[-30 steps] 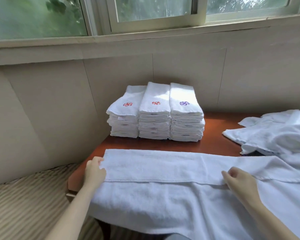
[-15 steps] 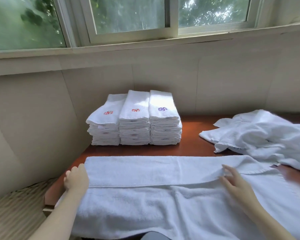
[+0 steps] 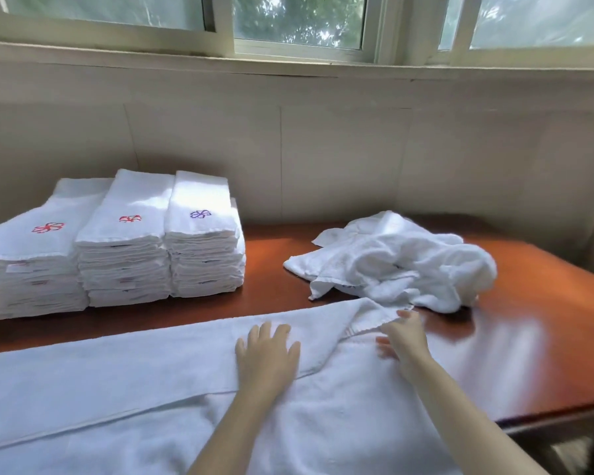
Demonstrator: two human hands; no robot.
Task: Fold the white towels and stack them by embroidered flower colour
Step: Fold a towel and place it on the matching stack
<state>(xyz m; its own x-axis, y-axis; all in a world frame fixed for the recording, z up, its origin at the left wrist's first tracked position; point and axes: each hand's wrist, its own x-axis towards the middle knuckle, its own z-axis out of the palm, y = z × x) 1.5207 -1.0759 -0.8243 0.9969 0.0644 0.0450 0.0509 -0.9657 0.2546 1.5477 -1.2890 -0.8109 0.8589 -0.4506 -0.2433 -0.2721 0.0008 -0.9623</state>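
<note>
A long white towel (image 3: 117,371) lies spread along the front of the table, its far strip folded over toward me. My left hand (image 3: 266,354) presses flat on the folded strip near its middle, fingers straight. My right hand (image 3: 403,337) pinches the strip's right end, which is lifted slightly off the layer below. At the back left stand three stacks of folded towels: two with a red embroidered flower (image 3: 48,227) (image 3: 130,218) and one with a purple flower (image 3: 200,214).
A crumpled heap of unfolded white towels (image 3: 402,265) lies at the back right on the red-brown table (image 3: 528,354). A beige wall and a window sill run behind. The table's right front edge drops off near my right arm.
My left hand has slid from the towel's left end to its middle. My right hand has moved to the strip's right end and lifted it. The view has swung right.
</note>
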